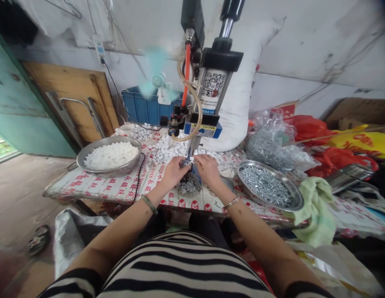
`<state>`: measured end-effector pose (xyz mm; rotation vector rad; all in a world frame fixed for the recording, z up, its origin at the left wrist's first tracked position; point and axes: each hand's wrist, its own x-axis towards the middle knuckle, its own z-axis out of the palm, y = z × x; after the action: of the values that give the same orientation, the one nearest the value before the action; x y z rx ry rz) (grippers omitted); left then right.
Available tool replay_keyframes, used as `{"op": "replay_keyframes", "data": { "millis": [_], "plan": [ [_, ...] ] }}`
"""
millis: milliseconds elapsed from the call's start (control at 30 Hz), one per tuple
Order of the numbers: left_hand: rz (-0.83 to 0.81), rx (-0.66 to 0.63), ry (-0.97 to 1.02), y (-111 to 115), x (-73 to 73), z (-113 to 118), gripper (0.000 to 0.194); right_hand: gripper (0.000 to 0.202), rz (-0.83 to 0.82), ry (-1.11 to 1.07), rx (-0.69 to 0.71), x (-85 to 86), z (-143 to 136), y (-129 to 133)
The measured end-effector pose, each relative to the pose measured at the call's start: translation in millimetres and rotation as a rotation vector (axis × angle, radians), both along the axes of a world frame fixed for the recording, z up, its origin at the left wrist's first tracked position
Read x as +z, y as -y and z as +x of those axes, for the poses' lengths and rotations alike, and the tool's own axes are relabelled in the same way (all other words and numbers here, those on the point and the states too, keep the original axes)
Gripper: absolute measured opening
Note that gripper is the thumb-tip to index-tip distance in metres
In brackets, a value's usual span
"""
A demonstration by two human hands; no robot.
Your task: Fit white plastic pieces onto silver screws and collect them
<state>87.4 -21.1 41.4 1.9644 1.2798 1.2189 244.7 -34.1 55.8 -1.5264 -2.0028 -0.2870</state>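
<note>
A small white plastic piece [189, 160] sits under the ram of a pneumatic press [194, 142]. My left hand [174, 171] pinches it from the left with closed fingers. From the other side, the fingers of my right hand [207, 169] close on its right end; their tips are partly hidden. Just below my hands lies a heap of small metal pins [190, 184] at the foot of the press. Many loose white pieces [169, 149] are spread behind my left hand.
A metal bowl of white pieces [110, 154] stands left, and a metal bowl of metal pins [267, 186] stands right. A green cloth [318, 207] hangs over the table's front edge. Behind are a clear bag of pins [269, 142], a blue crate [138, 105] and a blurred fan [158, 79].
</note>
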Motion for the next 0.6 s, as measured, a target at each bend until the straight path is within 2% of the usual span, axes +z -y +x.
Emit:
{"op": "replay_keyframes", "data": {
  "millis": [200,367,500,600],
  "plan": [
    [-0.040,-0.086,0.044,-13.5,-6.5,6.8,0.026,0.023,-0.054,0.164,-0.053,0.3,-10.3,-7.7],
    [-0.061,-0.085,0.069,-17.8,-8.4,9.4,0.029,0.025,-0.014,0.258,-0.028,-1.8,-9.8,-7.0],
    [0.026,-0.042,0.057,-17.5,-9.4,15.0,0.021,0.030,0.048,0.271,0.042,-8.2,-7.5,-3.6],
    [0.129,-0.003,0.010,-17.6,-13.5,18.5,0.019,0.032,0.059,0.231,0.043,-12.3,-7.9,0.0]
  ]
}}
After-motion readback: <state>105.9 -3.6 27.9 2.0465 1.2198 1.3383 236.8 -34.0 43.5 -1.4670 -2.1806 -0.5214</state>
